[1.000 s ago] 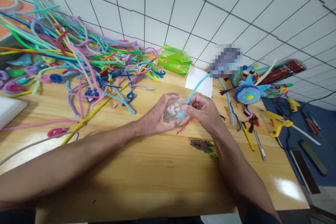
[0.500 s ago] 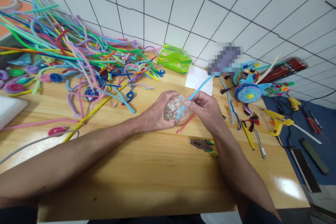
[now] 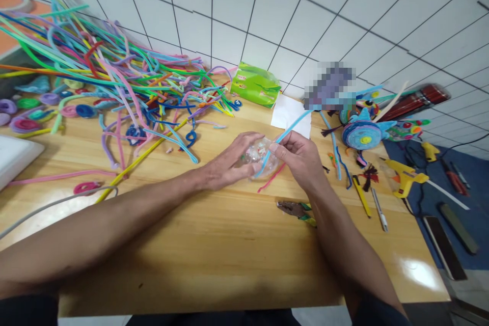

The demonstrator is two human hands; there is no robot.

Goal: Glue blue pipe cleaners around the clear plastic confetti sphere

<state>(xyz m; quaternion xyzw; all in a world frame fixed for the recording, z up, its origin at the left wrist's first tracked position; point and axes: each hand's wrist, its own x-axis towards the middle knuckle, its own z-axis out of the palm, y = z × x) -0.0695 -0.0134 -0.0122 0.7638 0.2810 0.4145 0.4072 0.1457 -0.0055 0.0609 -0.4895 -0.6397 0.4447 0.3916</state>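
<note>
My left hand (image 3: 239, 160) is curved round a clear, rounded plastic piece (image 3: 260, 153) with small coloured specks showing in it; its exact kind is unclear. The thumb lies over its near side, by the lower end of a light-blue pipe cleaner (image 3: 292, 126). Between thumb and fingertips my right hand (image 3: 298, 155) pinches that pipe cleaner, which slants across the clear piece and up to the right. A short pink pipe cleaner (image 3: 272, 178) lies just below the hands. Pliers (image 3: 294, 209) with green and yellow handles rest near my right forearm.
A tangled heap of coloured pipe cleaners (image 3: 126, 76) covers the left. A green tissue pack (image 3: 255, 84) and white paper (image 3: 291, 113) lie behind the hands. To the right are a blue coiled fish (image 3: 364, 135), a yellow marker (image 3: 361, 196), a cutter (image 3: 379, 209) and a yellow glue gun (image 3: 407, 175).
My left thumb has moved up over the near side of the clear piece, onto the lower end of the pipe cleaner. The right hand keeps its pinch.
</note>
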